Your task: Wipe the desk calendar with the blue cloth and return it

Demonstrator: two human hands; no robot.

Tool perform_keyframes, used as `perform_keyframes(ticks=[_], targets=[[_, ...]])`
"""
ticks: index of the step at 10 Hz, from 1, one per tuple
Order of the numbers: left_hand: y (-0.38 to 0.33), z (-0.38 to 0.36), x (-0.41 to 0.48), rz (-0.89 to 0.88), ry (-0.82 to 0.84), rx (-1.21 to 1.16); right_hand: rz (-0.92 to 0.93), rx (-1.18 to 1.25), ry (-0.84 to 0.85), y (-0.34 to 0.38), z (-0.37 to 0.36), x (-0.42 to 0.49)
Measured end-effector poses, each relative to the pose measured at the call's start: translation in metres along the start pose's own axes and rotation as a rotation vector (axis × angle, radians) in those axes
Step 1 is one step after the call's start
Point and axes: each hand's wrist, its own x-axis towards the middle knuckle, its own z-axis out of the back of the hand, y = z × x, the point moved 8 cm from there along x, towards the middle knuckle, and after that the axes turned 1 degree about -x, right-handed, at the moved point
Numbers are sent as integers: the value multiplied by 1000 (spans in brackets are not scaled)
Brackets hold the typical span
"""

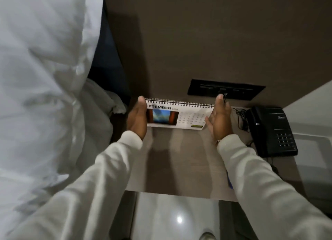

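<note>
Standing on the small bedside table (pixel 179 167), the desk calendar (pixel 181 116) is at the back of the surface, close to the brown wall panel (pixel 197 41). Its page shows the word "SEPTEMBER", a colourful picture on the left part and a grid of dates on the right part, and a black spiral binding runs along its top edge.

The left hand (pixel 137 120) is at the left end of the calendar, with the fingers straight and the palm turned towards it; it covers the first letter of the month name and seems to touch that end. The right hand (pixel 218 119) is at the right end of the calendar, flat and spread, palm facing inward. I cannot tell if it touches the calendar or is only just beside it. No hand is closed around anything. Both arms wear light long sleeves.

To the right of the calendar, past the right hand, a black telephone (pixel 271 130) lies on the table with its cable (pixel 241 119) between them. Behind the calendar, on the wall panel, there is a black switch plate (pixel 226 89). In front of the calendar, near the right sleeve, a small piece of the blue cloth (pixel 230 182) is visible. To the left of the calendar is white bedding (pixel 45 77).
</note>
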Motion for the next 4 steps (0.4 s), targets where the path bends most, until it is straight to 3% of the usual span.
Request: perform_keyframes(ticks=[2,4], targets=[[3,-19,47,39,190,-83,12,-46,-70,-5,-7,36],[-3,-8,58,116,146,-79,69,-63,-147,11,0,29]])
